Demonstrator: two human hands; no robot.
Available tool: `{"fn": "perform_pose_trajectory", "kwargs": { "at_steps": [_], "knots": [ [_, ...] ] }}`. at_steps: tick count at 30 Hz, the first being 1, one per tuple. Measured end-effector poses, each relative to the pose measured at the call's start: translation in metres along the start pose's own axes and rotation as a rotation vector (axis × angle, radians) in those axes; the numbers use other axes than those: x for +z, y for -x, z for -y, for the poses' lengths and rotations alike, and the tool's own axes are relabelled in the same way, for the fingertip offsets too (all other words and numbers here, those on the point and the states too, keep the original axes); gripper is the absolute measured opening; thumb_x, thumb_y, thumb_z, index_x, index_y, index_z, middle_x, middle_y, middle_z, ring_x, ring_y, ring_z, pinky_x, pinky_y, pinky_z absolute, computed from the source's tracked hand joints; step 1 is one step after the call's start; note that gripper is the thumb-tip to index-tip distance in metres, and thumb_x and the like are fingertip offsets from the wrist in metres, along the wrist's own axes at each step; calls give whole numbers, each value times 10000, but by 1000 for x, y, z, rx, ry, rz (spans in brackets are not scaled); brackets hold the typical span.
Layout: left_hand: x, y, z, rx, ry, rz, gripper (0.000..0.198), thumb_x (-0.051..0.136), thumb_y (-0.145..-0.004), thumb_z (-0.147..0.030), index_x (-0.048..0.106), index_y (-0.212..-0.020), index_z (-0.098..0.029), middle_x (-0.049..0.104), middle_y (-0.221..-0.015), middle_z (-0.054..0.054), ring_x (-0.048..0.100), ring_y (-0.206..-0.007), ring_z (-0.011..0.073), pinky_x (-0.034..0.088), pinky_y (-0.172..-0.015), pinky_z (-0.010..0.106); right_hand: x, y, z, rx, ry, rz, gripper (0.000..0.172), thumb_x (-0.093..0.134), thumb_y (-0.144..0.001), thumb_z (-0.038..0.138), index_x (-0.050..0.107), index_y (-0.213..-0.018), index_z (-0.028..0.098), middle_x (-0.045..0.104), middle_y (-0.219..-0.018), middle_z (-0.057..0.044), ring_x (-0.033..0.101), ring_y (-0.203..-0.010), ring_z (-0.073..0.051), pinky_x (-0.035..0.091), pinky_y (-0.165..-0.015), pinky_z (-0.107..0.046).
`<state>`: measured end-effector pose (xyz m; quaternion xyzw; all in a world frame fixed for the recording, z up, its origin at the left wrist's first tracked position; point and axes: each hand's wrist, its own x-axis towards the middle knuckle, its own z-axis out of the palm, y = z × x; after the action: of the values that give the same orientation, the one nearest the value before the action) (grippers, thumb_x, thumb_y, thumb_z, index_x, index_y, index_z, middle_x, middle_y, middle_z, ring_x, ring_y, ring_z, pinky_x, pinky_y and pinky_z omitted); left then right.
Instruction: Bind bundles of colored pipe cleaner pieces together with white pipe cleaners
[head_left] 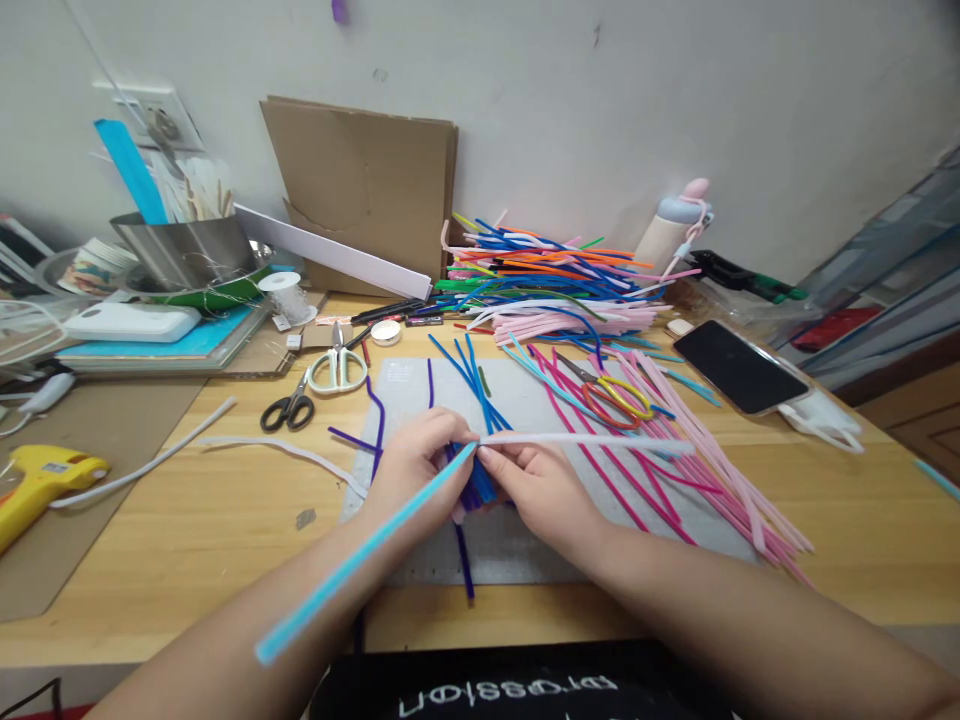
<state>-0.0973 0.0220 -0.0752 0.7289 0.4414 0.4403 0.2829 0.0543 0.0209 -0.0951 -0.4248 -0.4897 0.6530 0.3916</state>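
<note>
My left hand (424, 455) pinches the inner end of a light blue pipe cleaner (360, 560), which slants down over my left forearm. Fingertip to fingertip with it, my right hand (547, 495) grips a white pipe cleaner (592, 438) that stretches off to the right. The two stems meet between my thumbs; whether they are twisted together is hidden. Below my fingers lie blue pipe cleaners (480, 485), with a dark purple pipe cleaner (465, 565) reaching toward me. All this is over a grey cutting mat (517, 565).
Pink pipe cleaners (720, 480) and orange-yellow scissors (611, 398) lie at right, near a phone (739, 365). Behind is a multicoloured pipe cleaner pile (555, 285). White-handled scissors (337, 370), black-handled scissors (289, 408) and a yellow glue gun (49, 480) are at left.
</note>
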Motion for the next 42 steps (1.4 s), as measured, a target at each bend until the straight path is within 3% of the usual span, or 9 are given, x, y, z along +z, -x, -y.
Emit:
{"fn": "perform_pose_trajectory", "kwargs": {
  "at_steps": [4,11,16,21,25,29,33,42],
  "knots": [
    [-3,0,-1,47,-59,27,95,540,-798,-126,604,-750,-178,638,-813,34,596,-733,147,462,-663,260,0,-1,-3,9,-55,1,355,651,-757,488,688,-828,142,633,-646,-16,575,-540,-131,536,-565,-288],
    [-8,-7,-3,-245,211,92,90,585,-793,-240,646,-817,-178,662,-824,49,632,-773,180,506,-701,290,1,-1,5,8,-128,-41,366,714,-681,486,657,-762,134,618,-619,2,571,-542,-118,514,-535,-257],
    [-6,-8,1,-378,251,79,101,629,-752,-254,646,-802,-169,670,-779,41,638,-707,167,510,-655,273,2,1,7,20,-123,27,306,668,-731,435,649,-807,139,632,-675,-8,575,-568,-121,529,-566,-270],
    [-7,-8,5,-362,309,72,140,628,-749,-252,671,-855,-170,696,-819,52,656,-778,190,526,-726,306,0,4,10,-19,-28,111,230,559,-814,341,658,-902,153,669,-805,-34,608,-641,-134,541,-617,-279],
    [-9,-9,1,-399,255,53,141,650,-748,-291,660,-799,-160,689,-782,47,645,-705,179,519,-652,284,-1,4,10,-52,101,104,223,510,-865,318,637,-961,161,670,-853,-43,635,-709,-148,544,-649,-280],
    [-10,-10,0,-462,361,3,198,669,-743,-333,631,-839,-164,676,-721,17,639,-641,159,511,-600,261,-3,4,7,-45,204,111,221,486,-898,358,599,-923,170,655,-728,-24,653,-628,-149,545,-616,-282],
    [-10,-11,5,-434,353,36,178,666,-748,-323,652,-810,-157,694,-770,36,648,-722,174,523,-684,286,-6,4,4,-119,333,122,228,418,-938,340,563,-855,184,624,-618,-4,646,-569,-148,524,-573,-269],
    [-11,-10,8,-426,302,75,196,635,-777,-332,661,-864,-159,704,-826,46,654,-781,188,518,-730,300,-7,5,3,-137,402,129,243,392,-953,332,575,-889,186,633,-616,-7,646,-572,-155,500,-573,-266]
  ]
}}
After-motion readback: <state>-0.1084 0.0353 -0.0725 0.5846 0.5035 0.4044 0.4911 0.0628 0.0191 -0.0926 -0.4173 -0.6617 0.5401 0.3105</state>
